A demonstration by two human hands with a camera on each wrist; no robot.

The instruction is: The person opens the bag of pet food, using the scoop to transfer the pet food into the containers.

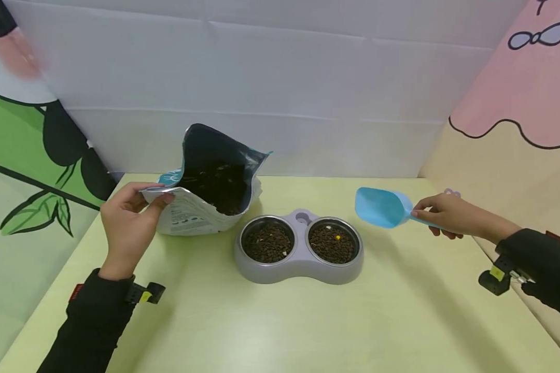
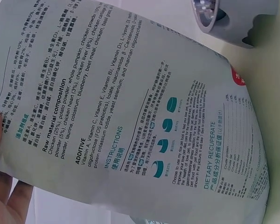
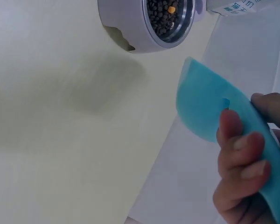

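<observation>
My left hand (image 1: 133,220) pinches the near left edge of a pet food bag (image 1: 191,215), thumb on the outside. The bag's mouth gapes wide, showing a dark lining and dark contents; printed text covers its side in the left wrist view. On the right, my right hand (image 1: 448,213) holds a light blue scoop (image 1: 380,207) by its handle, above the table. No food shows in the scoop's bowl. Between the hands sits a grey double pet bowl (image 1: 301,267). Brown kibble (image 1: 268,242) fills part of each metal dish, with a yellow piece in the right one.
The pale yellow table (image 1: 280,326) ends at a white sheet-covered wall (image 1: 308,77) behind the bag. Side panels with cartoon drawings stand at left and right. A small lilac item (image 1: 452,192) shows behind the right hand.
</observation>
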